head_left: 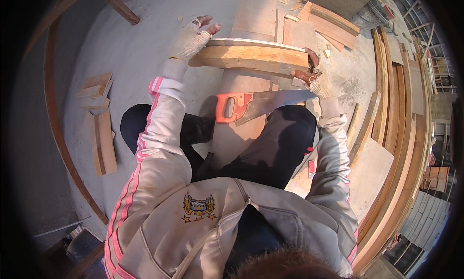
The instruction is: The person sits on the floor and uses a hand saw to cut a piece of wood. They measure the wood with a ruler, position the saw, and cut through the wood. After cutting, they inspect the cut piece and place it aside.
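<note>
A short, thick wooden beam (251,58) lies crosswise in front of me, with a thin pale strip (261,43) along its far edge. My right hand (313,77), in a knitted glove with bare fingertips, grips the beam's right end, thumb on the near side and fingers at the far side. At the left end, my left hand (192,41), gloved the same way, has its fingers apart and stretched out above the far edge; whether its palm touches the wood is hard to see. Nearer me is a handsaw (263,102) with an orange-red handle, its blade pointing right.
Long timbers (394,129) are stacked along the right. Board offcuts (103,143) lie on the concrete floor at left, and more planks (331,25) at the far right near a bucket (369,15). A flat board (253,13) extends beyond the beam. My knees flank the saw.
</note>
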`<state>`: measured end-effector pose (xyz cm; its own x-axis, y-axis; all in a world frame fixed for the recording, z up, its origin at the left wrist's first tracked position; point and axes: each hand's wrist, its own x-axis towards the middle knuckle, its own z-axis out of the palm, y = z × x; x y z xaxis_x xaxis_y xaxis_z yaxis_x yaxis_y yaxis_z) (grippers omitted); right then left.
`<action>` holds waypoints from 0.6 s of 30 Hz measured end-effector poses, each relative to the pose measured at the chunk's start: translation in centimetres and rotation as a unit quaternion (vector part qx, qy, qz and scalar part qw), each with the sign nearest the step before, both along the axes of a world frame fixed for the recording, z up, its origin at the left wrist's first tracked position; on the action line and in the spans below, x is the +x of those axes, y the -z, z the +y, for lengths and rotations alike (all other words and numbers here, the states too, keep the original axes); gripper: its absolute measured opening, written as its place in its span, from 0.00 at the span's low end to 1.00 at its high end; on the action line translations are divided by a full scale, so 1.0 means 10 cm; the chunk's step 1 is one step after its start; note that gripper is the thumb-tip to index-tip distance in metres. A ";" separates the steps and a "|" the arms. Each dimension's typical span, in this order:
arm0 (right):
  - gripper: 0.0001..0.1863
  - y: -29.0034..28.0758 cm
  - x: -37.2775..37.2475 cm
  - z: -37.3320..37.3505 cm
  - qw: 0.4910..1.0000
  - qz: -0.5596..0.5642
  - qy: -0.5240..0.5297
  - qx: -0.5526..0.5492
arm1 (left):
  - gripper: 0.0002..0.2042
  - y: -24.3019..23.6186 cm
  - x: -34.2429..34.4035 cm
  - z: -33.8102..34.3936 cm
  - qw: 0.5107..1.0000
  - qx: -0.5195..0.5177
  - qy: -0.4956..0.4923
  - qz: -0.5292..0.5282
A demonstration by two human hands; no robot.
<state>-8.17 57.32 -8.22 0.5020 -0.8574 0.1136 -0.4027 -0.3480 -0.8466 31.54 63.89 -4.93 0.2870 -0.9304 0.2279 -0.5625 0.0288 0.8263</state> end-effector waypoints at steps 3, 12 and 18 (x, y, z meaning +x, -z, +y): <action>0.48 -0.06 0.02 0.02 1.000 -0.003 -0.022 -0.022 | 0.35 -0.29 -0.79 0.15 0.944 0.071 0.162 -0.279; 0.45 -0.63 0.36 0.16 0.981 0.075 -0.078 -0.163 | 0.33 -0.31 -0.90 0.29 0.914 0.042 0.158 -0.370; 0.54 -1.25 0.94 0.00 0.980 -0.007 0.096 -0.172 | 0.34 -0.59 -0.64 0.27 0.970 -0.054 0.007 -0.235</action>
